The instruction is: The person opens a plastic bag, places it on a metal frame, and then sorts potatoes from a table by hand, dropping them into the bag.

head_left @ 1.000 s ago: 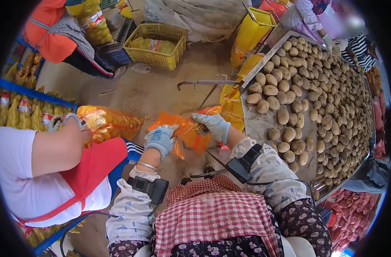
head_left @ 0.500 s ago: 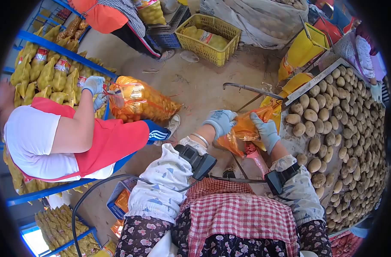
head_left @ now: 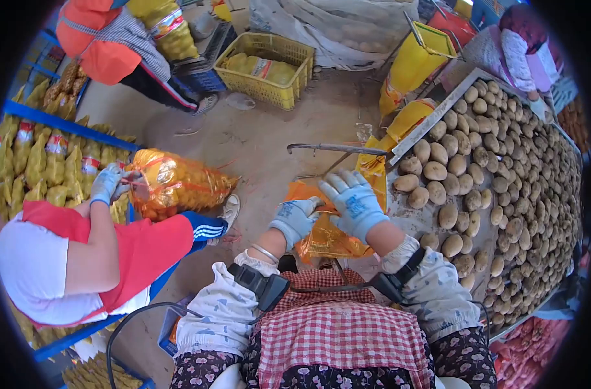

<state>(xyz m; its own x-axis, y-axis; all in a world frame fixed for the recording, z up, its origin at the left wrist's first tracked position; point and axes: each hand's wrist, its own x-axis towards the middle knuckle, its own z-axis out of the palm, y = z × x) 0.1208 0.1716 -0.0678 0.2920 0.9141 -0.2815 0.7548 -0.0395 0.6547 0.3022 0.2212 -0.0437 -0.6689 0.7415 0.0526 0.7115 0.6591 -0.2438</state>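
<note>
Head view: an orange, translucent bag of thin film or mesh lies between the gloved hands, above the red-and-white checked cloth apron and beside the grey, metal-rimmed table bearing brown potatoes. The left hand appears closed on the bag's upper edge, fingers bent. The right hand is open over the bag, fingers spread; whether its thumb pins the material cannot be told. Assessed handling: very light, limp, prone to folding and possibly slippery against gloves; snagging could tear it. Recommended hold: opposite upper edges, gathered between thumb and fingers.
</note>
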